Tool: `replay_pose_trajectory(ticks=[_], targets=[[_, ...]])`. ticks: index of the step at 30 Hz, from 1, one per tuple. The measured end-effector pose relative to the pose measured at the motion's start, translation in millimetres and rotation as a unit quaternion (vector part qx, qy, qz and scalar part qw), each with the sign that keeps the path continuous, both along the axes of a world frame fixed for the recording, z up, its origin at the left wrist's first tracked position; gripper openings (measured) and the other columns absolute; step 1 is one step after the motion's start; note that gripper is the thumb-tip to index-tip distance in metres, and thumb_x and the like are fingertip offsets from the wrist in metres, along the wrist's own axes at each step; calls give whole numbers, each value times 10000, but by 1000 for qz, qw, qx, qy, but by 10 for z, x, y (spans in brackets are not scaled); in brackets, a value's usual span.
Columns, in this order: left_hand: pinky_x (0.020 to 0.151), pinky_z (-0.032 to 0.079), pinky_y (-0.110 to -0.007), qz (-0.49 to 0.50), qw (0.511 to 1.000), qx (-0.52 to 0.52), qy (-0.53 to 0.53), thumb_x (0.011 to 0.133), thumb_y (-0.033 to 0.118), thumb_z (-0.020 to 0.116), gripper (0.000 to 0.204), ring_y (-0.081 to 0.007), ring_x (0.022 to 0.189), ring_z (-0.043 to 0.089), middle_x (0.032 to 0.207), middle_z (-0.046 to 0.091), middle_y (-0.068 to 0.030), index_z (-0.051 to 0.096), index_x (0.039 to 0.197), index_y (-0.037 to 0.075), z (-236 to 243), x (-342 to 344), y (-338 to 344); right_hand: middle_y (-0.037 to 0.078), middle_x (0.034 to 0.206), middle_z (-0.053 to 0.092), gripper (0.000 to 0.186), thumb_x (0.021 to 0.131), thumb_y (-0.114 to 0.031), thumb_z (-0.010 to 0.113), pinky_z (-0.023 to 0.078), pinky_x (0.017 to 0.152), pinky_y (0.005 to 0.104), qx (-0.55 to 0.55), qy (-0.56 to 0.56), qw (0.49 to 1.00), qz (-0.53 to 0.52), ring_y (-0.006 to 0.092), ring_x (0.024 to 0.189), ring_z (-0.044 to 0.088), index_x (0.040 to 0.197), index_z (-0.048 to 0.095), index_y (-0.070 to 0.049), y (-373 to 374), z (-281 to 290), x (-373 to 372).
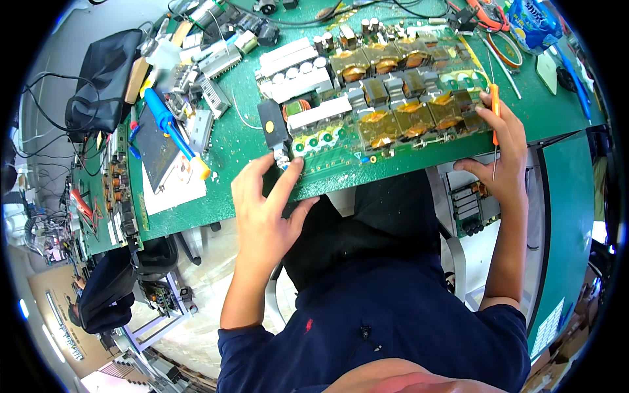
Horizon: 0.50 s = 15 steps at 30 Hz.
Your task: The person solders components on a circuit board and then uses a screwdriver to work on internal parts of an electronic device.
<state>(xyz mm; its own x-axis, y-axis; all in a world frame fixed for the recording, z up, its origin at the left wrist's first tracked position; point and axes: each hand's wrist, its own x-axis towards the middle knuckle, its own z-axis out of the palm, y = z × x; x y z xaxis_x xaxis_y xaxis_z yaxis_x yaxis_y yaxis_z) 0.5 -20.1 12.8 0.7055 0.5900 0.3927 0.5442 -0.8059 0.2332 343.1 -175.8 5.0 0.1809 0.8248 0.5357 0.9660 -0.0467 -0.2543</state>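
A large green circuit board point(314, 147) with amber-wrapped transformers and white heatsinks lies along the bench's front edge. My left hand point(262, 206) is at its lower left corner, fingers apart, fingertips touching it beside a black block point(272, 124), thumb low over the bench edge. My right hand point(504, 150) is at the board's right end, holding a slim orange-handled tool point(495, 114) with metal shafts upright across the fingers; whether it also grips the board is unclear.
The green bench point(229, 183) carries piled components point(216, 59), a black bag point(98, 78), a blue-and-yellow tool point(170, 128), paper point(173, 200), cables and a blue packet point(531, 26). Another board point(468, 209) sits below right. Another person point(101, 304) in dark clothing is at lower left.
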Motion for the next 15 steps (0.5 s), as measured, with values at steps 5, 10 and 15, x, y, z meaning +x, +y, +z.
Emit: replay_pose_trajectory(ticks=[5,10,15], targets=[[881,474,-444,-11,999,-11,-38,576,147,903,516,-371,1050,552,1124,548,-171,692,1042,85,-29,-11,0,122,1244,615,728,565,-472,856,412,962,445,12,-16,1000,0,351,1154,539,1141,629,-90,-27,52,7],[798,481,-414,-4,998,-35,-55,582,71,867,350,-331,950,573,1001,573,-137,683,880,76,-8,-104,-74,103,1082,629,589,623,-447,837,436,874,434,35,0,999,24,330,1016,559,1033,643,-71,-86,-17,64],[791,482,-419,-9,999,-2,-39,584,48,844,357,-337,948,593,1010,611,-145,692,906,74,140,-160,-162,119,1023,662,504,695,-396,799,471,838,426,71,-63,994,52,331,962,608,1033,671,-44,-130,78,82]])
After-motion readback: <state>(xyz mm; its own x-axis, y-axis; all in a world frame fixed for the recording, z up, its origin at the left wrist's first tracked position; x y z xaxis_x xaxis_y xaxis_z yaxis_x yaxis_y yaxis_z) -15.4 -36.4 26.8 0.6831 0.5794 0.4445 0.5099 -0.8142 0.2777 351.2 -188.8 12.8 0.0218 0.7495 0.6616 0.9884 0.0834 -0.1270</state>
